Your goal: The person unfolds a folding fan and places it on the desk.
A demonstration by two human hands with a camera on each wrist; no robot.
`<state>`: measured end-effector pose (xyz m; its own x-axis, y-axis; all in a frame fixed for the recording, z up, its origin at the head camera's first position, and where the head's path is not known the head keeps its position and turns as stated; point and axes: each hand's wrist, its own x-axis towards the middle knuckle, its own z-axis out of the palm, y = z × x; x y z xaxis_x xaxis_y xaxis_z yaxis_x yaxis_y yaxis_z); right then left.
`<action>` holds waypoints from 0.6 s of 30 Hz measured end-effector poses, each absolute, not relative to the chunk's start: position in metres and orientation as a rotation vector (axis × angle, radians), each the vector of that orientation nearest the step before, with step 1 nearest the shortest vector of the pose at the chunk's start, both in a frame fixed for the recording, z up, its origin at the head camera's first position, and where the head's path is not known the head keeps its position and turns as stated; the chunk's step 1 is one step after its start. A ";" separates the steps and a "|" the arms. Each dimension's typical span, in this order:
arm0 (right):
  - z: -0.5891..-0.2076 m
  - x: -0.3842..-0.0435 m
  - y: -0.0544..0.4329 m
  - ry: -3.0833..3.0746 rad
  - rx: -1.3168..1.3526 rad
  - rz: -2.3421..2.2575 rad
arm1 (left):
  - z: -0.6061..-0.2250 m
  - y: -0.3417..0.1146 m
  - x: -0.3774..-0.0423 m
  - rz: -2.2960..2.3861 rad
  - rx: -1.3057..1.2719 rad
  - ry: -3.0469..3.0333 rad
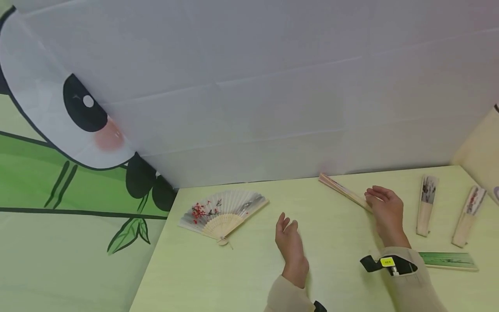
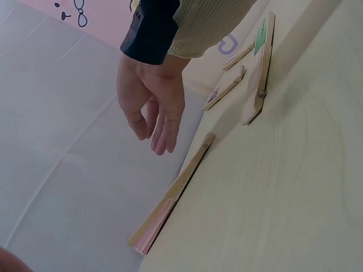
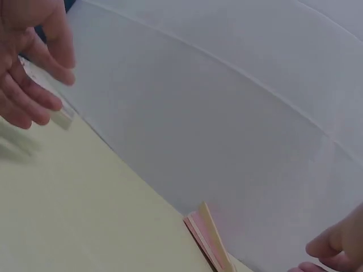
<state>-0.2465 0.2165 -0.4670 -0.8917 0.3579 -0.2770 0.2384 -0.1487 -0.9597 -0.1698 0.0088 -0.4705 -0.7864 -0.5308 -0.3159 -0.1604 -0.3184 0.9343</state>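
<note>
While the head view looks down on a pale yellow-green table (image 1: 218, 277), a person's two bare hands in beige sleeves show above it. The left hand (image 1: 291, 249) is loosely spread near the middle, holding nothing. The right hand (image 1: 387, 216), fingers relaxed, is by the pivot end of a slim, pink-leaved folding fan with pale wooden sticks (image 1: 345, 192), which slants toward the back edge. To the left lies an opened white-and-grey fan printed with red blossoms (image 1: 224, 214). On the right are a folded fan with a grey-black print (image 1: 426, 206), a folded fan with a reddish print (image 1: 469, 216) and, partly behind the right forearm, a folded fan with a green leaf (image 1: 448, 260).

From the left wrist, the right hand hangs with fingers pointing down and a gap between them and the pink fan, which lies on the table, almost closed, its pleats slightly loose. Good handling would probably mean pinching the wooden pivot end and an outer stick, not the delicate leaf.

From the right wrist, the left hand fills the upper left corner, fingers slack and apart; the right hand shows only partly at the lower right. Between them, the pink fan's leaf end shows its layered folds. Moving the sticks slowly and evenly should spare the pleats.
</note>
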 end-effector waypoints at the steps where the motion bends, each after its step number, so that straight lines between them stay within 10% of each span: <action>1: -0.469 -0.248 0.219 -2.096 -0.679 2.122 | -0.471 0.011 -0.170 -2.204 0.885 -1.663; 18: -0.495 -0.257 0.238 -2.842 -0.144 1.209 | -0.465 0.046 -0.175 -2.276 0.852 -1.664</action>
<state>-0.2567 0.2384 -0.4947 -0.9944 0.1048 0.0095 0.0659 0.6899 -0.7209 -0.1745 0.0460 -0.4649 -0.8151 -0.4747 -0.3322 -0.1727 -0.3483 0.9213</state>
